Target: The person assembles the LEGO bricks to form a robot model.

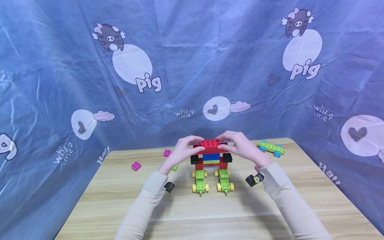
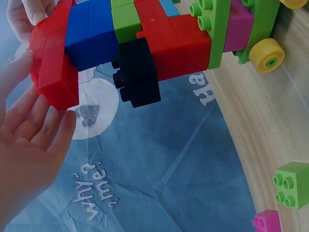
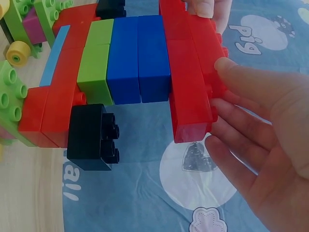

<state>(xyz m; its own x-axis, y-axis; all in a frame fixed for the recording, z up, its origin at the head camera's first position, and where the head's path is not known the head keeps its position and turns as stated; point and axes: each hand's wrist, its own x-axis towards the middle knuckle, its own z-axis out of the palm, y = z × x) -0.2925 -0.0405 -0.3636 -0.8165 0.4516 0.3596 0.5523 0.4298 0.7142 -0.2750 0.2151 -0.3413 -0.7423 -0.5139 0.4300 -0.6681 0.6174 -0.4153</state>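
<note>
Red bricks [image 1: 210,144] top the block build [image 1: 211,156] standing on the desk [image 1: 210,213]; I have my left grip [image 1: 183,150] and right grip [image 1: 244,146] partly spread, pinching those bricks at 2 opposite ends.

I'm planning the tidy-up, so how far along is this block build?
Looks done: the blue bricks and black side bricks sit above the yellow-wheeled green bases. In hand: the left hand and right hand grip the red top bricks from either side. Possibly left: loose magenta bricks and a blue-wheeled green base lie apart, though they may be spares.
</note>
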